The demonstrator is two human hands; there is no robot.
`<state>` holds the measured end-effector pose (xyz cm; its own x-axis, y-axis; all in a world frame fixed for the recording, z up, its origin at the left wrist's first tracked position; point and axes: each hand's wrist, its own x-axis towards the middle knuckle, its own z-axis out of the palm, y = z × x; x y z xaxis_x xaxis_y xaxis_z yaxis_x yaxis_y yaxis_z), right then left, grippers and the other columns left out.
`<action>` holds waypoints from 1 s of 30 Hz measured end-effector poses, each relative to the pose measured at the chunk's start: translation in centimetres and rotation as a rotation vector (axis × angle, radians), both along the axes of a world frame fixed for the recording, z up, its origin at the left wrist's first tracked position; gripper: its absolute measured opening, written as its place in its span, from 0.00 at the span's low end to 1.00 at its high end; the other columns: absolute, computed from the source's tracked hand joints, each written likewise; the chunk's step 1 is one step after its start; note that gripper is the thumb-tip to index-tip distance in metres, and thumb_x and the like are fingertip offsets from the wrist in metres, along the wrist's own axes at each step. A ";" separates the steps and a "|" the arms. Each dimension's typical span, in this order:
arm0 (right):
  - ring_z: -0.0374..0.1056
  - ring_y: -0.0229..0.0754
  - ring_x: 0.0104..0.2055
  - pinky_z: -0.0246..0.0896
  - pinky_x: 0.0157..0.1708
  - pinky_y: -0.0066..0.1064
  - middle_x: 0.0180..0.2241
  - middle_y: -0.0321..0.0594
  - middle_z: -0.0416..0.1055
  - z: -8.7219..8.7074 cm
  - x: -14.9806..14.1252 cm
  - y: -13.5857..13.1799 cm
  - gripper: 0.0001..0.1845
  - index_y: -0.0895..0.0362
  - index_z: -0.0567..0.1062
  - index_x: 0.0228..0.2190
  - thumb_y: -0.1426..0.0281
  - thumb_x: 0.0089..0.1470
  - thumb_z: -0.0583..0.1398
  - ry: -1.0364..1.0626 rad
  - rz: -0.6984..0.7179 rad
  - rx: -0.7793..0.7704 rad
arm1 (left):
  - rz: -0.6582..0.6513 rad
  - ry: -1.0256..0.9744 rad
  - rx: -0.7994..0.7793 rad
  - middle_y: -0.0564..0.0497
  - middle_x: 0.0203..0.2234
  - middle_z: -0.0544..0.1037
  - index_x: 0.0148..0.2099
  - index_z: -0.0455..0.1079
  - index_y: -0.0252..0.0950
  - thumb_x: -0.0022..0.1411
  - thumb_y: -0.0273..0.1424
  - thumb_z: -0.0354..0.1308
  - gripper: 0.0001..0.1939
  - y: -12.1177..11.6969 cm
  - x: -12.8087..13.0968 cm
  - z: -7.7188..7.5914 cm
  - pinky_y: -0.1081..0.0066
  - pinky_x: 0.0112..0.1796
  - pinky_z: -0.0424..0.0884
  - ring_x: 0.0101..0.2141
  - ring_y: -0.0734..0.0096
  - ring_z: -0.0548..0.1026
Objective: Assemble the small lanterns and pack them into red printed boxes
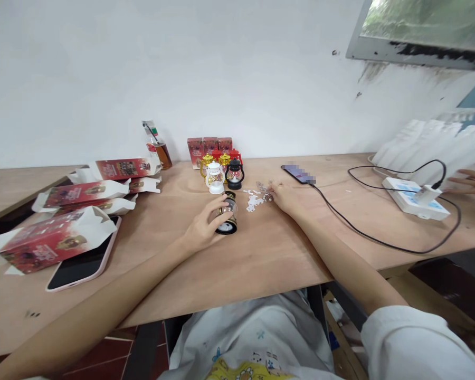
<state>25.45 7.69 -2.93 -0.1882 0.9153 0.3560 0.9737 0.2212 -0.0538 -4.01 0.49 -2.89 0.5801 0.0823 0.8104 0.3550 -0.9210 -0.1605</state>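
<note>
My left hand (pixel 208 224) is wrapped round a small black lantern (pixel 231 205) with gold trim and a clear middle. It is tilted over near the table top, its round base turned towards me. My right hand (pixel 282 195) reaches into a small heap of silvery pieces (pixel 266 190), fingertips bent together; whatever they pinch is too small to make out. Beside them lie scattered white paper tags (pixel 253 202). Just beyond stand a white lantern (pixel 215 178) and a black lantern (pixel 234 174), with gold and red ones behind.
Red boxes (pixel 209 146) stand against the wall. Open red cartons (pixel 59 237) lie at left, partly over a phone (pixel 85 266). Another phone (pixel 298 174) trails a black cable to a power strip (pixel 415 198). A bottle (pixel 163 154) stands behind. Another person's hand (pixel 473 182) shows at far right.
</note>
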 end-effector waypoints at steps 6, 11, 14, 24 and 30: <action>0.65 0.53 0.47 0.57 0.46 0.40 0.44 0.54 0.73 -0.1 -0.3 -0.1 0.17 0.61 0.72 0.45 0.79 0.57 0.49 -0.043 0.069 0.039 | -0.074 0.122 0.008 0.36 0.59 0.54 0.58 0.59 0.39 0.53 0.23 0.64 0.31 -0.2 0.1 -0.3 0.47 0.54 0.67 0.63 0.41 0.53; 0.64 0.52 0.47 0.58 0.46 0.39 0.46 0.57 0.69 -0.5 -0.2 0.2 0.24 0.64 0.68 0.50 0.84 0.54 0.46 0.030 0.073 0.123 | 0.103 0.052 0.085 0.43 0.56 0.58 0.53 0.66 0.45 0.55 0.28 0.64 0.24 -0.3 0.2 0.0 0.51 0.52 0.70 0.59 0.47 0.62; 0.64 0.52 0.46 0.60 0.43 0.39 0.46 0.58 0.67 -0.8 0.2 0.8 0.24 0.66 0.67 0.50 0.84 0.53 0.45 0.197 -0.033 0.215 | 0.257 -0.031 0.123 0.44 0.47 0.65 0.50 0.71 0.46 0.55 0.34 0.64 0.19 -0.3 -0.2 0.0 0.57 0.43 0.74 0.48 0.55 0.70; 0.63 0.48 0.42 0.58 0.46 0.41 0.41 0.51 0.65 -0.8 2.3 1.7 0.15 0.61 0.71 0.40 0.74 0.57 0.47 0.650 -0.173 0.413 | 0.301 -0.035 -0.010 0.45 0.42 0.66 0.58 0.62 0.41 0.59 0.33 0.60 0.24 -0.2 -0.2 -0.4 0.65 0.38 0.74 0.41 0.64 0.72; 0.62 0.47 0.44 0.57 0.48 0.40 0.39 0.49 0.66 -0.7 2.7 2.1 0.10 0.58 0.69 0.35 0.71 0.56 0.49 0.846 -0.193 0.410 | 0.309 -0.007 -0.020 0.44 0.42 0.67 0.58 0.60 0.41 0.59 0.33 0.60 0.26 -0.3 -0.2 -0.2 0.66 0.39 0.74 0.42 0.63 0.73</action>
<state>28.11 9.79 -3.63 0.4190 0.6780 0.6040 0.6695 0.2187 -0.7099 -4.23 0.23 -3.11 0.5194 0.2695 0.8109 0.6195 -0.7724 -0.1401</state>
